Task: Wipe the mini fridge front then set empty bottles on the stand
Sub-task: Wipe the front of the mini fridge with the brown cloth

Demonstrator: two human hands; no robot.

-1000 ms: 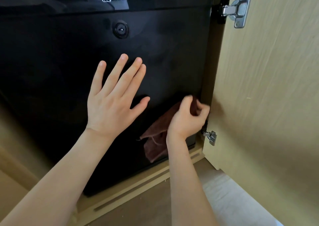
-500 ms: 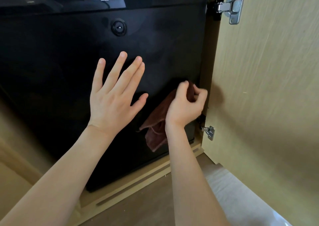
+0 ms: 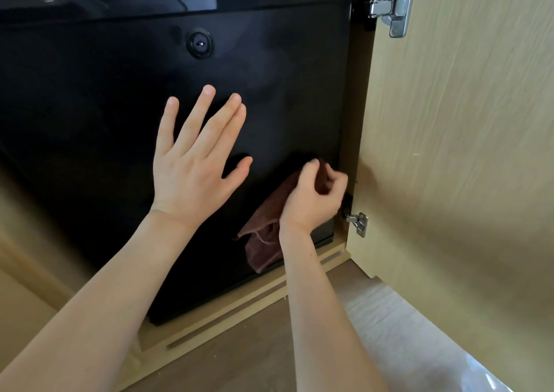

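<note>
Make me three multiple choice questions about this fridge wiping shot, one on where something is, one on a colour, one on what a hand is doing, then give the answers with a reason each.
1. Where on the mini fridge front is the cloth?
A. top left corner
B. lower right, near the edge
C. over the keyhole

2. What colour is the cloth?
A. white
B. bright blue
C. reddish brown

3. What is the left hand doing?
A. lying flat and open on the fridge front
B. gripping the cloth
C. holding a bottle

Answers:
1 B, the cloth hangs near the fridge's lower right edge, beside the open cabinet door.
2 C, it shows reddish brown against the black front.
3 A, its fingers are spread on the front, while the right hand pinches the cloth.
</note>
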